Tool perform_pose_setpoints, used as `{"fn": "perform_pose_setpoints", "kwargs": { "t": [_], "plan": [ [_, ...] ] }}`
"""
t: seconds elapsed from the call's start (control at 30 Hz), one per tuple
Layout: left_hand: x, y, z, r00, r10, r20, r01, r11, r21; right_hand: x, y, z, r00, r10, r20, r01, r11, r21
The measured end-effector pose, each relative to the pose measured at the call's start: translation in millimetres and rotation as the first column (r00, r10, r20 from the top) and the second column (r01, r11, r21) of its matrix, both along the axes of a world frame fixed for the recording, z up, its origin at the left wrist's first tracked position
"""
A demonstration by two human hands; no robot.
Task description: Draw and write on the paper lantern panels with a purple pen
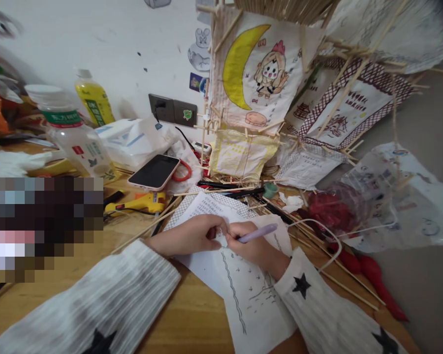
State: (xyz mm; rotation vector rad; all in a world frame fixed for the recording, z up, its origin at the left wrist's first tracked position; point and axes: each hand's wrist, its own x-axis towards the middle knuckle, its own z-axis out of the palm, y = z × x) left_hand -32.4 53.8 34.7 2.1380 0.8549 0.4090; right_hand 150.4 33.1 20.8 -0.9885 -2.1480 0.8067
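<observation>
My right hand (249, 243) is closed around a lavender pen (260, 232), its tip hidden by my fingers. It rests on a sheet of paper (256, 307) that bears wavy border lines, small crosses and short strokes. My left hand (197, 233) lies against the right one, fingers curled and pinching the upper left part of this sheet. Beneath both hands lies another white paper (199, 270). Farther back, a sheet with handwriting and a cross-hatched border (212, 204) sticks out.
Behind the papers stands a stick frame hung with drawings (258, 69). To the left are a yellow glue gun (140, 204), a phone (154, 172) and a plastic bottle (72, 137). Thin wooden sticks (339, 273), a white cable (334, 236) and plastic bags (409, 196) lie right.
</observation>
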Motion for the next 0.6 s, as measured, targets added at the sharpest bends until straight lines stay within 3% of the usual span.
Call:
{"fn": "perform_pose_setpoints", "kwargs": {
  "t": [0.6],
  "plan": [
    [0.3,0.0,0.9,1.000,-0.002,0.008,0.002,1.000,0.004,0.3,0.3,1.2,1.000,0.014,-0.010,-0.014,0.999,-0.043]
  ]
}}
